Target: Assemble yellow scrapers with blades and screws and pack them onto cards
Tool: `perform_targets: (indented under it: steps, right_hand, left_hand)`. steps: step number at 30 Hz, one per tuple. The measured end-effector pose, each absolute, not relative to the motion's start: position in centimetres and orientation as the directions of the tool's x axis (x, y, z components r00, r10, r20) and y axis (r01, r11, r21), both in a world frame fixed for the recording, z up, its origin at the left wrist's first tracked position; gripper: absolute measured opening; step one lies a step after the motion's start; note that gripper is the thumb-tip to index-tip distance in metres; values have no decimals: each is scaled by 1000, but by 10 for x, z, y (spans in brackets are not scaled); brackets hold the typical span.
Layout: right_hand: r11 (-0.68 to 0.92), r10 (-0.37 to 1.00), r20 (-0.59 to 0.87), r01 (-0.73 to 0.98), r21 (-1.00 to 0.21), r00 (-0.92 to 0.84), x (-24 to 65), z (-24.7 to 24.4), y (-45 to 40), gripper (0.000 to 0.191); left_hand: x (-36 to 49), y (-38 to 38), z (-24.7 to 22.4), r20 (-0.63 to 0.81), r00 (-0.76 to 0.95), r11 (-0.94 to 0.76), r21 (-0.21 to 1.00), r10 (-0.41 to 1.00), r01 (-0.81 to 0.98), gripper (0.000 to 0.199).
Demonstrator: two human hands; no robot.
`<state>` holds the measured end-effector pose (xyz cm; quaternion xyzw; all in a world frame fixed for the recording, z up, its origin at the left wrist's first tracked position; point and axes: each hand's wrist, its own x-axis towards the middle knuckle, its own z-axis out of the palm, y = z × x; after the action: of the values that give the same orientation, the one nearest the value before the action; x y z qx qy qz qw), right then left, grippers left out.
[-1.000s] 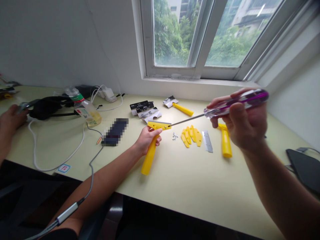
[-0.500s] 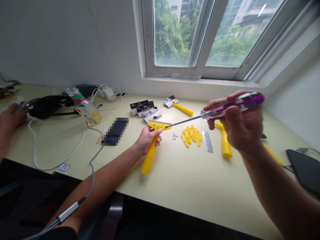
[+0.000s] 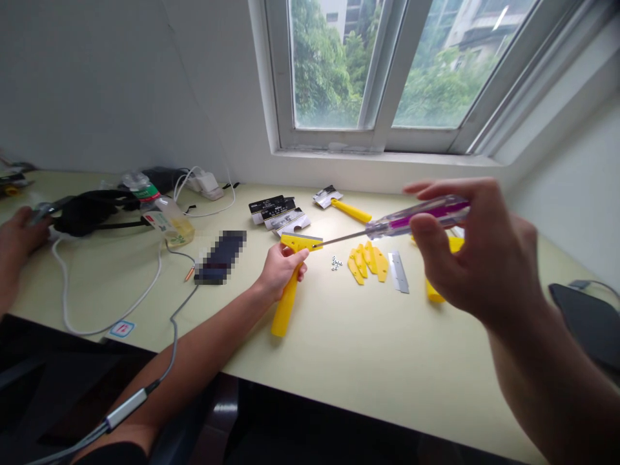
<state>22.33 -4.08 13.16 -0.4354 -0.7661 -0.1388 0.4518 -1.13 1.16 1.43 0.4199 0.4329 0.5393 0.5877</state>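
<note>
My left hand (image 3: 281, 270) grips a yellow plastic scraper (image 3: 287, 309) just below its head, thumb across the front. A thin metal blade edge runs along the top of the head. In my right hand (image 3: 489, 258) is a screwdriver (image 3: 411, 216) with a clear and purple handle, held between thumb and fingers. Its shaft slants left and down, and the tip meets the right part of the scraper head. Right of the scraper lie small metal nuts or screws (image 3: 336, 263), several yellow plates (image 3: 371, 261) and a flat metal blade (image 3: 398, 271).
Another yellow scraper handle (image 3: 436, 294) is partly behind my right hand. Farther back lie black printed cards (image 3: 278, 213) and a packaged yellow scraper (image 3: 356, 212). A phone (image 3: 220, 257), bottle (image 3: 167, 216) and cables are left. Another person's hand (image 3: 22, 236) holds a tool at far left.
The fingers of my right hand have loosened and shifted on the screwdriver handle, with the hand now farther right. The tip stays at the scraper head. The view has shifted slightly.
</note>
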Motion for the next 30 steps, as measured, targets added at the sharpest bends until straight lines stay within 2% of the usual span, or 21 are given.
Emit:
perform_targets:
  steps: [2,6,9,11,13,16,20,25,30]
  right_hand:
    - [636,549,784,754,-166,-291,227,134,-42,42]
    - [564,509,839,810,-159,-191,232,135,-40,44]
    - [640,566,763,750,-167,-313,234,136,-37,49]
    - [635,592,744,747,-194,-310,236,137,-34,49]
    - [598,584,763,783,-174,-277,239,137,-31,48]
    - [637,573,737,760,-126,-358,240,138,-31,50]
    - [558,595,757,817,-146,-271,237,141,-37,44]
    - [656,594,746,718,-232,-300,231,139,-41,56]
    - [699,571,742,682,-216,-350,232,136,-36,53]
  left_hand:
    - [-12,12,16,-34,14,36,962,999,-269,33]
    - [-11,12,17,13,-31,-20,964,999,-263,33]
    - [-11,12,17,16,-71,-34,966,997,-258,35]
    - [-11,12,17,19,-72,-37,965,997,-260,35]
    - [-10,12,17,26,-75,-44,966,997,-257,35]
    - [-10,11,17,26,-79,-46,966,996,-255,35]
    - [-10,10,19,30,-83,-51,963,996,-266,33]
    - [-9,10,21,9,-89,-34,961,996,-274,33]
    - [-10,11,19,10,-76,-32,959,997,-283,32]
